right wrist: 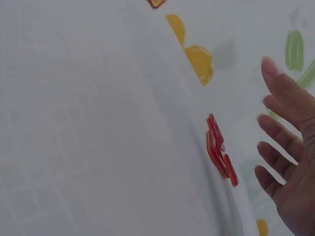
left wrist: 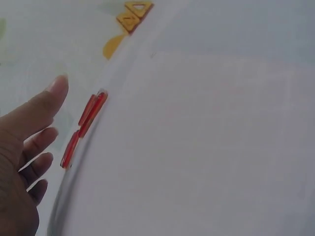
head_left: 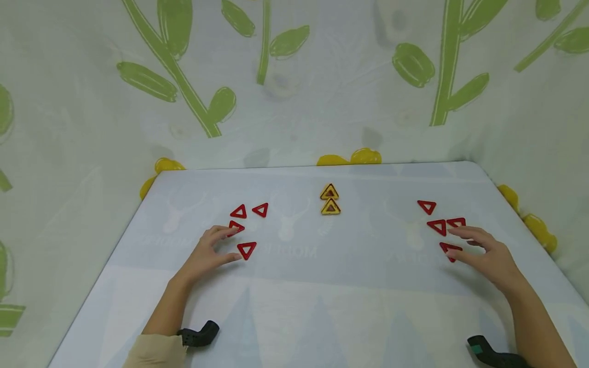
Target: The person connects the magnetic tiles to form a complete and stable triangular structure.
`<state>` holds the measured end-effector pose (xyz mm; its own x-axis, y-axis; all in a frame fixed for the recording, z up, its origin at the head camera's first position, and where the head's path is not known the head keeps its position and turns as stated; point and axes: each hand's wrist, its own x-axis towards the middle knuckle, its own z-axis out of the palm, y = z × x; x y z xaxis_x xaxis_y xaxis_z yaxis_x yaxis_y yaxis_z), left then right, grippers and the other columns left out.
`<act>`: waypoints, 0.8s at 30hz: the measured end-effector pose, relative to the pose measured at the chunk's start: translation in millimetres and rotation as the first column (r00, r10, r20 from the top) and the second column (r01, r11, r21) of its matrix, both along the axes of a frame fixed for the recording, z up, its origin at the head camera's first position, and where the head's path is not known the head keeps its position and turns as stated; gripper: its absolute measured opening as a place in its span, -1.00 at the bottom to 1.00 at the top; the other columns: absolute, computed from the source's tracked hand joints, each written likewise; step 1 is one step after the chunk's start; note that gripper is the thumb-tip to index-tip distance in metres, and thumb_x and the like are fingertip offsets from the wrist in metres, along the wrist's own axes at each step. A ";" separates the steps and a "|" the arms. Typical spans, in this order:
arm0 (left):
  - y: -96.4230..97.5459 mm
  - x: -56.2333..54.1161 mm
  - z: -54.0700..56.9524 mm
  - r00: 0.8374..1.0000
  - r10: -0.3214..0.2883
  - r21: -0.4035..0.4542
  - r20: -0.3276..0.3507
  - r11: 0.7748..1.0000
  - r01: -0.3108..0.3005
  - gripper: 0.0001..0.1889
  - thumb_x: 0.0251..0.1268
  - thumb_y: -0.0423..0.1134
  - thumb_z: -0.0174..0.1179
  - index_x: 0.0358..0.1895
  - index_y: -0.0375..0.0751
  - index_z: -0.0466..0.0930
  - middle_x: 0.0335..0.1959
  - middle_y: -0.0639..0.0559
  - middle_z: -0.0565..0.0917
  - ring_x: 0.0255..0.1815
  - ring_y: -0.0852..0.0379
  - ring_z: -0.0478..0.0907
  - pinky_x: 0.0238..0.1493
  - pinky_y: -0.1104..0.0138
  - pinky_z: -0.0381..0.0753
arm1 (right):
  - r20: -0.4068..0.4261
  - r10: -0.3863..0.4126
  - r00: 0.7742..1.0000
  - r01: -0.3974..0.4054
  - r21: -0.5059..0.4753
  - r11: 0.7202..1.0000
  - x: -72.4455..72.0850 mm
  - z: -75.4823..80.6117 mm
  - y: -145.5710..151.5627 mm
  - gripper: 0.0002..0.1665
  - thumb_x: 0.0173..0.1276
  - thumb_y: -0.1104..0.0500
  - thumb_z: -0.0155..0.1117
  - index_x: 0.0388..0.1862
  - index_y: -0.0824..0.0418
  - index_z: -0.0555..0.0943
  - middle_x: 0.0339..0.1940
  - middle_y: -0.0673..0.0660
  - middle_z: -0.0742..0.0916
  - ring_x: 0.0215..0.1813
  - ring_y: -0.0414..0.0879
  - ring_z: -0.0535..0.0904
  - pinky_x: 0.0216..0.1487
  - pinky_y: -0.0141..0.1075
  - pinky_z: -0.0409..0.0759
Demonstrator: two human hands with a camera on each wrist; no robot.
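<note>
One left hand [head_left: 207,250]: fingers parted, grip relaxed, holding nothing.
Left red triangular frames [head_left: 246,244]: four on the bench [head_left: 322,276], two by that hand.
Yellow triangles [head_left: 330,210]: two, mid-bench, in a column.
Right red triangular frames [head_left: 444,227]: four, bunched.
Right hand [head_left: 492,258]: grip relaxed beside two frames, contact unclear.

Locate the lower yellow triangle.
In the head view, the lower yellow triangle lies on the table, slightly right of centre, just below the upper yellow triangle.
</note>
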<state>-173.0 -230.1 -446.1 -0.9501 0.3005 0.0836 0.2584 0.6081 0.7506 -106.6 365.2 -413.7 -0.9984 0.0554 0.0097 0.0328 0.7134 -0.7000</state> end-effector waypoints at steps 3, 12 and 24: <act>-1.9 0.4 -2.0 0.999 0.006 -0.010 0.041 1.000 -0.005 -0.35 -0.01 -0.11 0.44 0.23 -0.07 0.49 0.10 -0.01 0.46 0.11 0.03 0.33 0.08 0.00 0.37 | -0.004 0.000 1.000 0.000 -0.001 1.000 1.4 -5.9 9.8 -0.36 0.23 0.02 0.35 0.29 0.12 0.45 0.03 -0.50 0.34 0.00 -0.53 0.19 -0.18 -0.35 0.36; -0.7 0.5 -7.8 0.995 0.035 -0.049 0.096 0.998 -0.030 -0.37 -0.03 -0.06 0.44 0.21 -0.02 0.52 0.11 0.03 0.46 0.19 0.02 0.25 0.12 0.01 0.33 | -0.021 0.028 0.999 -0.028 -0.005 1.000 0.3 -20.2 23.9 -0.43 0.20 0.07 0.39 0.16 0.25 0.52 -0.10 -0.54 0.40 -0.10 -0.59 0.27 -0.25 -0.63 0.28; 4.7 -2.6 -17.3 0.994 -0.020 -0.086 -0.105 0.996 0.011 -0.57 -0.07 -0.19 0.46 -0.02 -0.09 0.69 -0.12 0.02 0.52 -0.02 0.05 0.34 -0.01 0.08 0.28 | -0.011 0.065 0.998 -0.064 0.067 0.996 -4.4 -29.3 22.3 -0.48 0.22 0.02 0.36 0.08 0.27 0.58 -0.13 -0.48 0.40 -0.07 -0.64 0.19 -0.22 -0.76 0.17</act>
